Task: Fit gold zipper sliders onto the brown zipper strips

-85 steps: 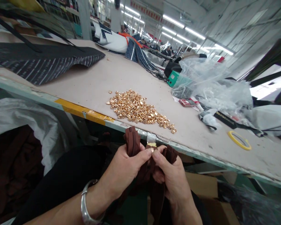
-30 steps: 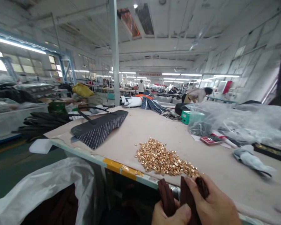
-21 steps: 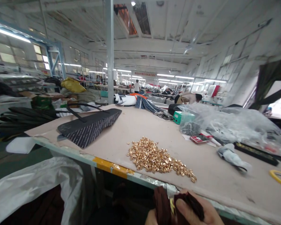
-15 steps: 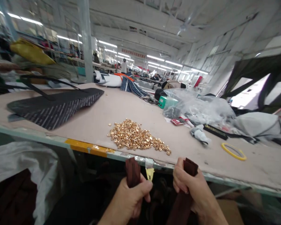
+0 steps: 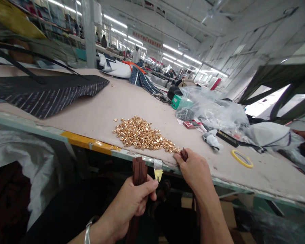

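Observation:
My left hand [image 5: 139, 191] is closed round a folded bundle of dark brown zipper tape [image 5: 139, 171], whose end sticks up above the fist while the rest hangs below. Over the table edge, my right hand [image 5: 194, 167] pinches another brown zipper tape [image 5: 184, 154]. Its fingertips are at the near right tip of a pile of small gold metal pieces [image 5: 139, 134], which look like zipper sliders. Whether the fingers touch a piece, I cannot tell. Between the hands, a small notched yellow piece [image 5: 158, 174] is fixed to the table edge.
A beige-topped table [image 5: 91, 108] has yellow tape [image 5: 86, 141] on its front edge. On the left lies a black patterned panel [image 5: 53, 95] with straps. To the right are a yellow tape roll [image 5: 241, 158], clear plastic bags [image 5: 213, 108] and a green box [image 5: 176, 101]. White sacking [image 5: 22, 162] hangs lower left.
My right hand has moved up and forward from below the table edge to the tip of the gold pile, zipper tape still in it. My left hand keeps its hold. The view has tilted.

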Demonstrator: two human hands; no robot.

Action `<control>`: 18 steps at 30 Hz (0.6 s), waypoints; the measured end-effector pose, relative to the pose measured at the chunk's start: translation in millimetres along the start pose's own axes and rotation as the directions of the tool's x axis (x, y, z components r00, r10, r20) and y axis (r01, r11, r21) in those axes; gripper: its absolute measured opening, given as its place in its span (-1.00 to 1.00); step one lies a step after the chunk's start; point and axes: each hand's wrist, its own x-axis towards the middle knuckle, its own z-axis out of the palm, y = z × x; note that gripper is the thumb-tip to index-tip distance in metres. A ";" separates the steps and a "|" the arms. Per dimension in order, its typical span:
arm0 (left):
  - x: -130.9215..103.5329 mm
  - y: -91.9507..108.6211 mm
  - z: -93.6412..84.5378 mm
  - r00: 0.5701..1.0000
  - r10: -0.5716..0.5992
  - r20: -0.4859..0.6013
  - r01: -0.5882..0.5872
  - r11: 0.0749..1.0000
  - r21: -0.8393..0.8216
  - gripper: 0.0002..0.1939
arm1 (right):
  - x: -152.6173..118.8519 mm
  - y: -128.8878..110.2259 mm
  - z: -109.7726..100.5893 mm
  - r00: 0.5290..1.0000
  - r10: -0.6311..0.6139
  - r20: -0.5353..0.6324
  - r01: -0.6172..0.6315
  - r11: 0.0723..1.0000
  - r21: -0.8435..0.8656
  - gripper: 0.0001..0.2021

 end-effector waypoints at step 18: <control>-4.1 -0.4 -5.6 0.999 -0.033 0.022 0.032 0.999 0.036 -0.83 | -78.4 -21.7 4.0 0.933 -0.091 0.348 -0.299 0.343 0.890 -0.69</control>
